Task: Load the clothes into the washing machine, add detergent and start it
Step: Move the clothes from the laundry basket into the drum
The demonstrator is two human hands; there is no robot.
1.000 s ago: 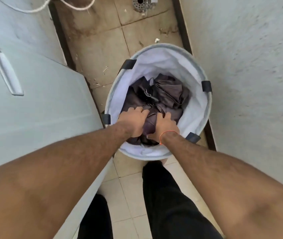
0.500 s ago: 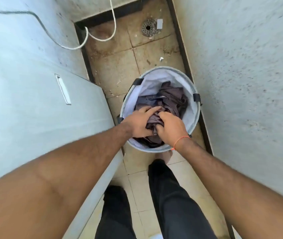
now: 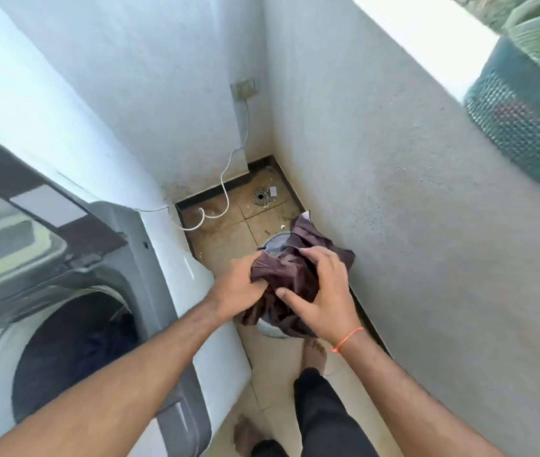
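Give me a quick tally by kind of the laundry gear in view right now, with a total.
Washing machine, lid open: 1
Laundry basket on the floor: 1
Dark brown clothes bundle, gripped by left hand and right hand: 1
Green mesh basket on the ledge: 1
Total: 4

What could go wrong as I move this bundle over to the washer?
Part of the dark clothes hangs loose below your left hand and right hand, so a piece may drop onto the stained floor. The white cable trails near the washing machine and could snag.
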